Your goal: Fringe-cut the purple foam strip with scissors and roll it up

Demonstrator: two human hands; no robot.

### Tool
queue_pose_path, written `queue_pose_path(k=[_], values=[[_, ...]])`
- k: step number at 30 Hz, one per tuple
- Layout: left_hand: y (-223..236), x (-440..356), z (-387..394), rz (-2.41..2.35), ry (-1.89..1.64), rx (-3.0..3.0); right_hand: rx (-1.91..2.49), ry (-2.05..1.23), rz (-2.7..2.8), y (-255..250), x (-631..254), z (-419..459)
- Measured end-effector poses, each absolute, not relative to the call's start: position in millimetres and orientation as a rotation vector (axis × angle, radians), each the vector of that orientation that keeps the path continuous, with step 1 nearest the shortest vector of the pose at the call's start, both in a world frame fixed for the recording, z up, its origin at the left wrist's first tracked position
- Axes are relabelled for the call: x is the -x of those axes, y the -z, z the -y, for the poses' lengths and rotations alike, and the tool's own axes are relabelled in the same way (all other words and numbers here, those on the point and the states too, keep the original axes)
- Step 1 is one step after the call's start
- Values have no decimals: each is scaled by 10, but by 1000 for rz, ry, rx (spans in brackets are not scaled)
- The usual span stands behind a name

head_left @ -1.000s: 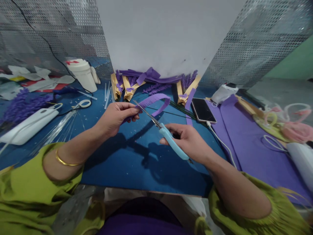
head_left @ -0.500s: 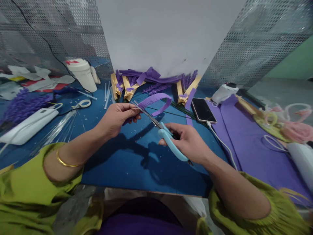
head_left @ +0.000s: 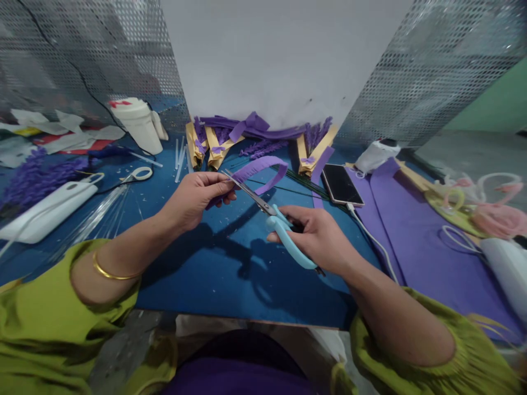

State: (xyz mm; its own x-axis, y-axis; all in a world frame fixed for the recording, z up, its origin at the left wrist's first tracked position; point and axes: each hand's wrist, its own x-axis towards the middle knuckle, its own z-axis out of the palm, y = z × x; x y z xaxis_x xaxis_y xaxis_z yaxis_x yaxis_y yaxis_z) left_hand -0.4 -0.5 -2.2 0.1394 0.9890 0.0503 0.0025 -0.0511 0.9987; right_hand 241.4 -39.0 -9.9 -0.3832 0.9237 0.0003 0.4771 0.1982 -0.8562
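Between thumb and fingers my left hand (head_left: pixel 203 198) pinches a purple strip (head_left: pixel 267 163), which curves away to the right in a loop. Small cuts seem to run along the strip's edge. My right hand (head_left: pixel 315 236) is wrapped around the light-blue handles of a pair of scissors (head_left: pixel 288 241). The scissors' blades point up and left, slightly apart, crossing the strip's edge close to my left fingertips. Both hands are above the blue table (head_left: pixel 222 291). Part of the strip is hidden behind my left fingers.
Paper-wrapped purple flower bunches (head_left: pixel 216 148) and purple strips (head_left: pixel 280 131) lie at the back. On the right are a phone (head_left: pixel 342 184) with a cable and purple sheets (head_left: pixel 420 236). Leftward stand a white cup (head_left: pixel 138 126), other scissors (head_left: pixel 142 174) and a white power strip (head_left: pixel 53 211).
Both hands stay nearly in place. The loop of the strip has shifted slightly, its free end now less visible, and the scissor blades look a little closer together.
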Motion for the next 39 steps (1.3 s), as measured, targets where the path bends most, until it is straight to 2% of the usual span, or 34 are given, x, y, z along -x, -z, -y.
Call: queue_pose_path(k=[39], values=[[28,37,-7,-1108,-1159,-1330,1320,-1117,1946,102,-2416,369]])
